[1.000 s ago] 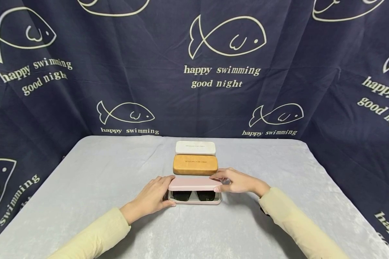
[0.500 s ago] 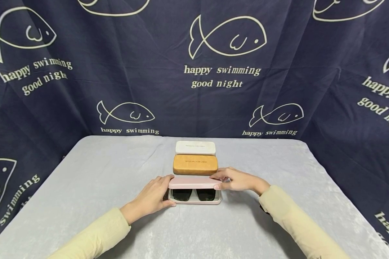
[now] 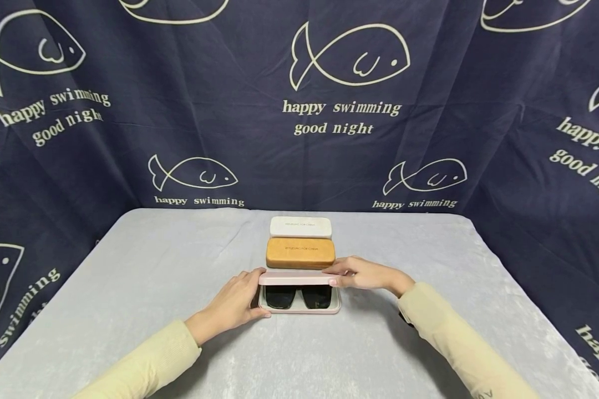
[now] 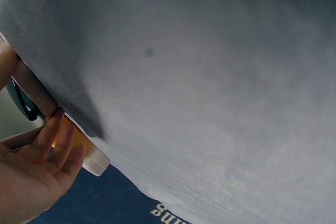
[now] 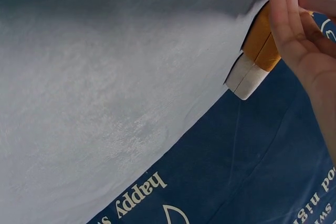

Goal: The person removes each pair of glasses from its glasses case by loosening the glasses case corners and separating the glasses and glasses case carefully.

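A pink glasses case (image 3: 301, 311) lies on the cloth with its lid (image 3: 294, 277) partly raised. Dark sunglasses (image 3: 280, 297) sit inside, their upper edge hidden under the lid. My left hand (image 3: 237, 300) holds the case's left end, thumb at the front corner and fingers toward the back. In the left wrist view, the fingers (image 4: 62, 142) reach along the case's end. My right hand (image 3: 366, 275) pinches the lid's right end, thumb at its front edge and fingers behind. The right wrist view has this hand (image 5: 310, 40) at the upper right, partly covering the lid.
Directly behind the pink case stands an orange case (image 3: 300, 253), closed, with a closed white case (image 3: 300, 227) behind it. A pale cloth covers the table (image 3: 179, 249). Navy curtains (image 3: 259, 66) with fish drawings hang behind and at both sides.
The lid has tilted further up and back, and more of the sunglasses shows. My right hand has risen slightly with it; the left hand has stayed at the case's end.
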Demonstrator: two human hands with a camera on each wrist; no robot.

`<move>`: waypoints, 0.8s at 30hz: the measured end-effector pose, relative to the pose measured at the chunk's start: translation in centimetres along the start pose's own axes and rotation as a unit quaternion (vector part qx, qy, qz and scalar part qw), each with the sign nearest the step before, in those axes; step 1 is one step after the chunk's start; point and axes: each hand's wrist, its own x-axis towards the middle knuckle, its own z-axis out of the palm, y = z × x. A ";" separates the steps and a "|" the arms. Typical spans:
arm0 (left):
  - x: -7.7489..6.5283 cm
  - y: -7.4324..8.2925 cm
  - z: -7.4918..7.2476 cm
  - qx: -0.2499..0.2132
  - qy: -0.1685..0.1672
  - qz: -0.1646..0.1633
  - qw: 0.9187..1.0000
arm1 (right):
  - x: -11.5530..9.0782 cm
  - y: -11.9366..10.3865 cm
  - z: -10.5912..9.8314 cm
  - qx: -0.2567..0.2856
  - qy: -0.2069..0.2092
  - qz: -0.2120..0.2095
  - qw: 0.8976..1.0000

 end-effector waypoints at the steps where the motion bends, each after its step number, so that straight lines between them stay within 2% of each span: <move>1: 0.0 0.0 0.0 0.001 0.001 -0.001 1.000 | 0.0 0.0 0.0 0.003 0.000 0.002 1.000; 6: 0.0 0.0 0.0 0.005 0.001 -0.002 1.000 | 0.1 0.0 -0.1 0.030 0.001 0.032 0.999; 10: -0.1 0.0 0.0 0.002 -0.002 -0.007 1.000 | 0.2 0.0 -0.2 0.078 0.004 0.061 0.995; 14: 0.0 0.0 0.0 -0.001 -0.008 -0.018 1.000 | 0.5 0.2 -0.4 0.107 0.005 0.071 0.992; 24: 0.0 0.0 0.0 -0.029 -0.014 -0.029 0.999 | 0.9 0.5 -0.8 0.108 0.014 0.094 0.990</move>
